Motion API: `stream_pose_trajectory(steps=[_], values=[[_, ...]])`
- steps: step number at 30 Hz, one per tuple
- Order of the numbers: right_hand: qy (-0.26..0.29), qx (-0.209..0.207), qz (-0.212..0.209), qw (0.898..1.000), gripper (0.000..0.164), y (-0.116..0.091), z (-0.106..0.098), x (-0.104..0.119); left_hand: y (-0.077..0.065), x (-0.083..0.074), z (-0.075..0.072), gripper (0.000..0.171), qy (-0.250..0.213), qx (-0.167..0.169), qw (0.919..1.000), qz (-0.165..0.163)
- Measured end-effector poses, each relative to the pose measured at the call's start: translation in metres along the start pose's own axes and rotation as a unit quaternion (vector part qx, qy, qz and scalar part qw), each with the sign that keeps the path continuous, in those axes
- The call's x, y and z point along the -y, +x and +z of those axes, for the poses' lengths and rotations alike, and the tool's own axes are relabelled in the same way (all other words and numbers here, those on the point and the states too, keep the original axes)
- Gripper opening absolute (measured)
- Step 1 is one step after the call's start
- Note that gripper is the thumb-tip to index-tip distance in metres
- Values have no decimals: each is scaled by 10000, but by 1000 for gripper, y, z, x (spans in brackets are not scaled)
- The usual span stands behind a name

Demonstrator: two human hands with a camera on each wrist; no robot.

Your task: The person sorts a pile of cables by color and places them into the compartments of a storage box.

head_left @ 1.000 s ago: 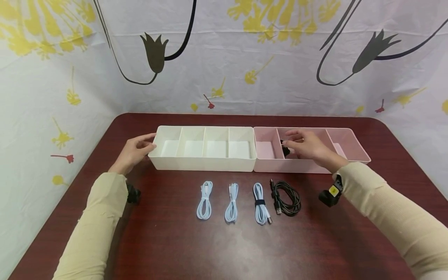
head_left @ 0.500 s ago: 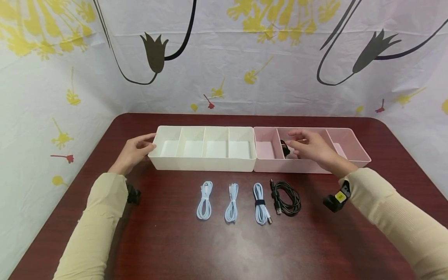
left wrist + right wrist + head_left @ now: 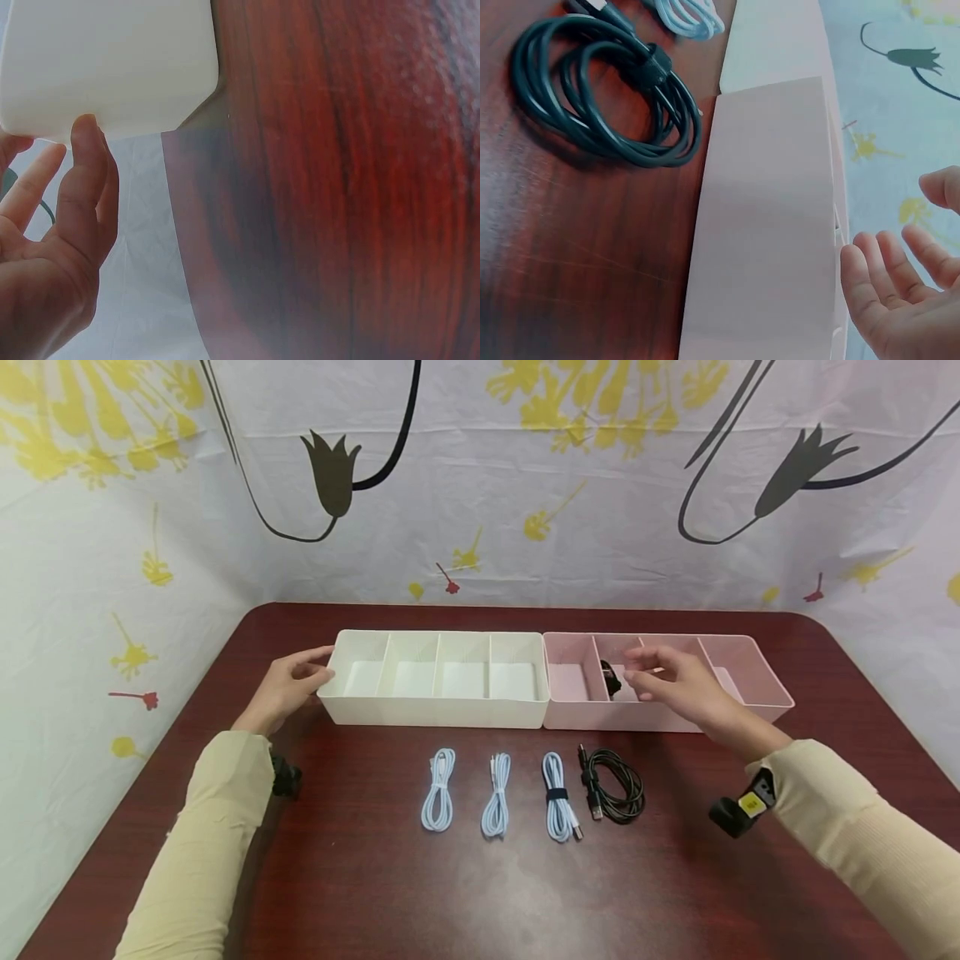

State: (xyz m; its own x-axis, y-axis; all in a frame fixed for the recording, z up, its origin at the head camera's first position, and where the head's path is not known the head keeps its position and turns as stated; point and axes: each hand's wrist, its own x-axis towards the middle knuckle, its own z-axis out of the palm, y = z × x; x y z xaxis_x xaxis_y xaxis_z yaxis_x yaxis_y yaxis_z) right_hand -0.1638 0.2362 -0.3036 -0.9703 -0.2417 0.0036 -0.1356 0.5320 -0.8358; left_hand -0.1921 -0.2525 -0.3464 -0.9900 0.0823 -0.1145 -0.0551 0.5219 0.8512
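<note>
Left hand and right hand stretch forward, both loosely curved

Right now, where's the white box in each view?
Head: white box just left of centre, end to end with the pink box.
Left wrist: top-left corner, above the left hand.
Right wrist: top edge, right of centre, beyond the pink box.
Shared landmark: red-brown table, in all three.

Your head view looks forward and down; your wrist views, much nearer, share with it the long white plastic box.
</note>
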Motion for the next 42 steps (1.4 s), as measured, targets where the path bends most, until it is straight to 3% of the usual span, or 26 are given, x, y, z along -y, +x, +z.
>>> stream_pose_trajectory(steps=[20, 28, 42], values=[[38, 451, -513, 9977, 31, -30, 14, -8, 0, 2, 1, 50, 84, -28, 10000, -19], [343, 713, -329, 9963, 31, -36, 23, -17, 1, 1, 0, 49, -4, -28, 10000, 61], [297, 1017, -89, 9943, 32, -41, 32, -32, 0, 1, -1, 50, 46, -23, 10000, 10]])
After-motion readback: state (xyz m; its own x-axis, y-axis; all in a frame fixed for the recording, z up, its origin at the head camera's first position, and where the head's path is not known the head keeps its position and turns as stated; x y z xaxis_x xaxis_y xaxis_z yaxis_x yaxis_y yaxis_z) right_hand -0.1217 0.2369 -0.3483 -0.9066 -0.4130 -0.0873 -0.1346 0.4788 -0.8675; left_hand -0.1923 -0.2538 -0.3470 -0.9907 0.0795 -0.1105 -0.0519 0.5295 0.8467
